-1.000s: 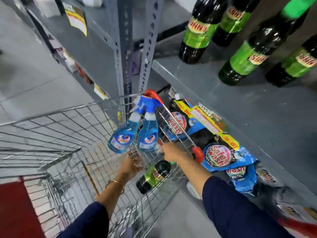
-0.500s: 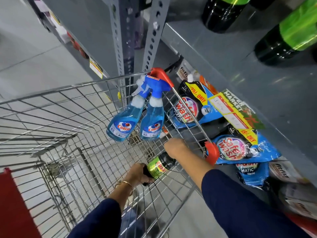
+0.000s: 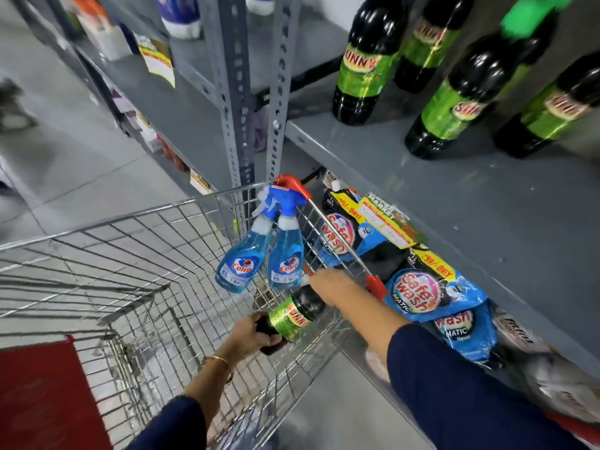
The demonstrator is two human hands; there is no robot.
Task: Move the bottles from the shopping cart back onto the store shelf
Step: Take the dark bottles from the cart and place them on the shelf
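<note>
A dark bottle with a green label (image 3: 297, 315) lies tilted inside the wire shopping cart (image 3: 130, 271), raised off the cart floor. My left hand (image 3: 250, 331) grips its base end. My right hand (image 3: 334, 285) closes over its neck end near the cart's right rim. Several matching dark bottles (image 3: 367, 63) with green labels stand on the grey store shelf (image 3: 454, 196) above and to the right. Part of the held bottle's neck is hidden by my right hand.
Two blue spray bottles (image 3: 284, 251) hang on the cart's far right corner. Blue detergent pouches (image 3: 418, 293) fill the lower shelf beside the cart. A perforated grey upright (image 3: 233, 92) stands just beyond the cart. Grey floor lies to the left.
My left hand has taken hold of the bottle and lifted it off the cart floor. My right hand moved from the cart rim to the bottle's neck. The view tilted up toward the shelf.
</note>
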